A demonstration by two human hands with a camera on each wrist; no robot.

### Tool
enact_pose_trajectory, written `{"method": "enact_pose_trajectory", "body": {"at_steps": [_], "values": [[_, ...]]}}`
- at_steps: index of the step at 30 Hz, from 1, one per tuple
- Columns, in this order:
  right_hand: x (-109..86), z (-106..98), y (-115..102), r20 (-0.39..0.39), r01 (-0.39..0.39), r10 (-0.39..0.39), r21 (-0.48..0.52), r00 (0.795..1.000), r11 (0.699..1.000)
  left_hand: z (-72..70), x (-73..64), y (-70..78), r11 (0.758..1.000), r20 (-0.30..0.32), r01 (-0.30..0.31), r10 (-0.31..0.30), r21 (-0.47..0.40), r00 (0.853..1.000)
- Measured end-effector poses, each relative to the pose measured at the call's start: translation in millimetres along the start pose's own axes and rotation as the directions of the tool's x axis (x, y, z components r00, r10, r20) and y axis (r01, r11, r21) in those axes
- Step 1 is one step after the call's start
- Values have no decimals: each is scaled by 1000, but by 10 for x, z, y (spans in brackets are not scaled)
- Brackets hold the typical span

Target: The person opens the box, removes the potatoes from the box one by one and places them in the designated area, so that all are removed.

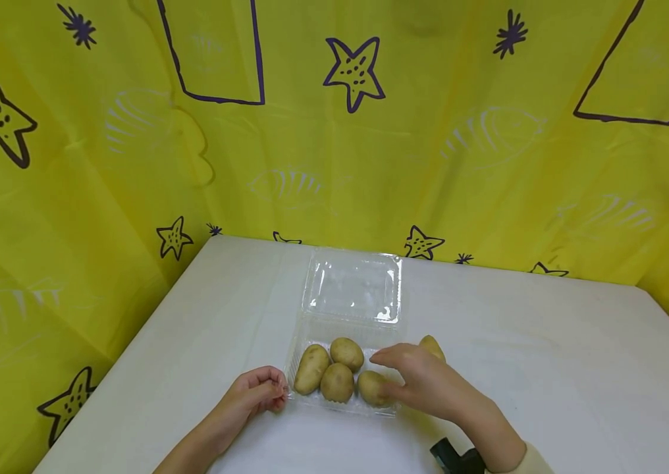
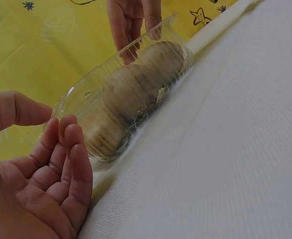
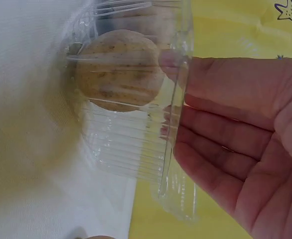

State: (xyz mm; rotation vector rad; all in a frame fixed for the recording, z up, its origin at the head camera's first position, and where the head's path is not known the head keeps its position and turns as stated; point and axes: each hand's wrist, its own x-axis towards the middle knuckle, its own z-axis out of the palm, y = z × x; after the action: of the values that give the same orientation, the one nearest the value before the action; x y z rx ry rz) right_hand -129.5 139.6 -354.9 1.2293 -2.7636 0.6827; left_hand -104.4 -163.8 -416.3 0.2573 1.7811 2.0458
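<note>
A clear plastic clamshell box [image 1: 364,409] holds several potatoes, with its lid [image 1: 353,288] laid back behind it. My left hand [image 1: 260,390] pinches the box's front left rim between thumb and fingertips, as the left wrist view shows. Over the box's right side, my right hand [image 1: 423,382] reaches in with thumb and fingers spread apart. Its thumb is at the rightmost potato [image 1: 372,388]; whether they touch I cannot tell. Through the ribbed wall, the right wrist view shows that potato [image 3: 118,69] near the thumb tip. Another potato [image 1: 432,347] lies outside the box, partly hidden behind my right hand.
The box stands on a white-covered table [image 1: 240,296]. A yellow curtain [image 1: 311,145] with starfish and fish drawings hangs behind and along the sides. A dark object [image 1: 459,459] shows by my right forearm at the bottom.
</note>
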Motion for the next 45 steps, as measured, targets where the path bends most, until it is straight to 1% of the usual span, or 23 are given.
{"method": "enact_pose_trajectory", "body": {"at_steps": [4, 10, 17, 25, 30, 36, 45], "values": [[48, 1, -9, 55, -16, 15, 16, 998, 1000, -3, 4, -8, 1000, -2, 1, -1, 0, 1000], [93, -2, -25, 97, -42, 38, 39, 995, 998, 1, 10, -10, 1000, -12, 8, -8, 2, 1000], [164, 14, -45, 172, -107, 100, 27, 980, 994, 1, 10, -11, 1000, -10, 2, -2, 6, 1000], [226, 38, -44, 210, -78, 74, 11, 975, 997, -1, 17, -16, 1000, -11, 2, -2, 6, 1000], [261, 55, -58, 240, -81, 77, 9, 968, 997, -5, 14, -18, 1000, -12, 6, -6, 5, 1000], [294, 107, -45, 237, -54, 57, -17, 970, 998, -5, 15, -22, 1000, -5, 5, -5, -3, 1000], [330, 118, -22, 215, -30, 24, 25, 976, 999, -7, 14, -26, 1000, -11, 4, -4, 1, 1000]]}}
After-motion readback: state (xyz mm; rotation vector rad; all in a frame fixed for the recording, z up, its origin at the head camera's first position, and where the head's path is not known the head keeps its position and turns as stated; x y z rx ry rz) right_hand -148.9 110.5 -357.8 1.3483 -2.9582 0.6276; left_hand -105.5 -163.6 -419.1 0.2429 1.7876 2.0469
